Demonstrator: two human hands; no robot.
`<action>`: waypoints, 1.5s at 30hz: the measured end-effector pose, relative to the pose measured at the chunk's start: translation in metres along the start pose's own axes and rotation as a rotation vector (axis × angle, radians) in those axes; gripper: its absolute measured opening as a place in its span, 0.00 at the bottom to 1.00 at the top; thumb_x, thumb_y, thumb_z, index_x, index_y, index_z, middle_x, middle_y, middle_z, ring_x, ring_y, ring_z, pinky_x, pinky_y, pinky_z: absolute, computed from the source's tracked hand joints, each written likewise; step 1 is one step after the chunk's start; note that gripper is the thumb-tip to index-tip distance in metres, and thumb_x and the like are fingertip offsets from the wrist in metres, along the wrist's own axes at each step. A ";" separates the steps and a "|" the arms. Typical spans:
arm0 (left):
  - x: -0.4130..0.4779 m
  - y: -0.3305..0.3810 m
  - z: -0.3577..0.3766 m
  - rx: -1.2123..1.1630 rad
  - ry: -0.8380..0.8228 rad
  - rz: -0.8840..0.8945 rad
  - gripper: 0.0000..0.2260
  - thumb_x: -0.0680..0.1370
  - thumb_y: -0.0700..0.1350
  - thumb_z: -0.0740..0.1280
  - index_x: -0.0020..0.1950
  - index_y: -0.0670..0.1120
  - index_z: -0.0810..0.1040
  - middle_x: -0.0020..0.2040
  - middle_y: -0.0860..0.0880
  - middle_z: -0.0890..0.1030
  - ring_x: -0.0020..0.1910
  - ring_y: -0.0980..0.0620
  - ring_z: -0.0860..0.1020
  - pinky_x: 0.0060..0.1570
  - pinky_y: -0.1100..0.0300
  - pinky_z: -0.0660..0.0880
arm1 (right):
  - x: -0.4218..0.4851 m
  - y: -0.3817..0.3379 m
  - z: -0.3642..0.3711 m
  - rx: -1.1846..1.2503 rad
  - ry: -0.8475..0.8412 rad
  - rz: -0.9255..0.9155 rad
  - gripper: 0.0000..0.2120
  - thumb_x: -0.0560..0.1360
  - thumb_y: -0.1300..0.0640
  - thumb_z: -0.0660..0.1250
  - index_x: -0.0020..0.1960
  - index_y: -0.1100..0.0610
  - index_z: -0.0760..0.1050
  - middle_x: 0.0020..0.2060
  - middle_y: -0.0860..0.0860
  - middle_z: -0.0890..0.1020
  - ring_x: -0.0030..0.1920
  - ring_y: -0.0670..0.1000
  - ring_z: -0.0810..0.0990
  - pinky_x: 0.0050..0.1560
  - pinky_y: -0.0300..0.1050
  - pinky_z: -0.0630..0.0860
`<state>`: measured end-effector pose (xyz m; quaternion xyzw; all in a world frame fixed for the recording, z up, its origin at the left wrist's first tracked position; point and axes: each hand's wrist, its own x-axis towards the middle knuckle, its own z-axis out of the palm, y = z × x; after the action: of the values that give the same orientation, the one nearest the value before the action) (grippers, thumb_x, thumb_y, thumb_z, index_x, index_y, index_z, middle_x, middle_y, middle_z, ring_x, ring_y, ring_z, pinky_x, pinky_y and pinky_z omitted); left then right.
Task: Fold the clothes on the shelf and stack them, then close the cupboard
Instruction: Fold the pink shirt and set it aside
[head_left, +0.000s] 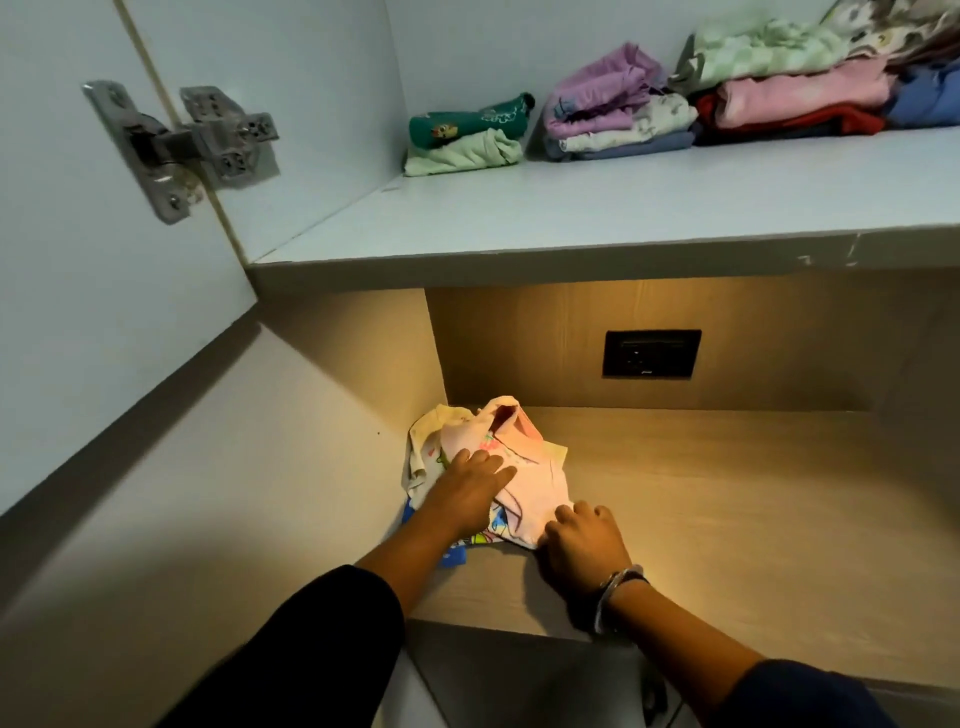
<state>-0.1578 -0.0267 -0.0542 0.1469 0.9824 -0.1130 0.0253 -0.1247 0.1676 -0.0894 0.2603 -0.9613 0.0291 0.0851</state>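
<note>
Pink garment (524, 480) lies crumpled on the lit lower counter (727, 519), on top of a white printed cloth (423, 452), near the left wall. Left hand (470, 491): flat, fingers spread, palm pressing the garment. Right hand (584, 543): fingers curled, gripping the garment's near edge. Upper shelf (623, 208): folded stacks (618, 119) at the back. Cupboard door (78, 260) open, hinge (176, 145) visible.

My left hand (470, 491): flat, fingers spread, palm down, lower centre of frame. My right hand (582, 540): fingers curled, knuckles up, bracelet (615, 590) at wrist.
</note>
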 end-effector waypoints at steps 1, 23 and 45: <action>0.003 -0.002 0.002 -0.032 0.003 0.002 0.30 0.73 0.46 0.70 0.74 0.50 0.65 0.72 0.46 0.70 0.70 0.44 0.66 0.70 0.47 0.61 | 0.003 0.005 -0.005 0.052 0.041 0.019 0.14 0.74 0.45 0.60 0.44 0.52 0.80 0.40 0.51 0.81 0.42 0.55 0.75 0.43 0.50 0.69; 0.025 0.071 -0.165 -0.982 0.280 -0.053 0.24 0.63 0.69 0.72 0.49 0.55 0.75 0.40 0.56 0.79 0.36 0.60 0.77 0.33 0.65 0.72 | 0.039 0.174 -0.189 1.151 0.777 0.302 0.09 0.77 0.59 0.58 0.43 0.58 0.76 0.35 0.50 0.78 0.34 0.39 0.76 0.34 0.28 0.71; 0.039 0.237 -0.129 -0.624 0.159 0.116 0.38 0.69 0.56 0.74 0.71 0.59 0.55 0.65 0.56 0.70 0.55 0.52 0.75 0.53 0.62 0.77 | -0.096 0.313 -0.196 1.183 0.541 0.483 0.06 0.73 0.53 0.71 0.39 0.54 0.81 0.32 0.49 0.83 0.36 0.51 0.79 0.38 0.45 0.77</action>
<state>-0.1271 0.2348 0.0172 0.1962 0.9585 0.2070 -0.0012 -0.1725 0.5052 0.0823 0.0255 -0.7600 0.6302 0.1566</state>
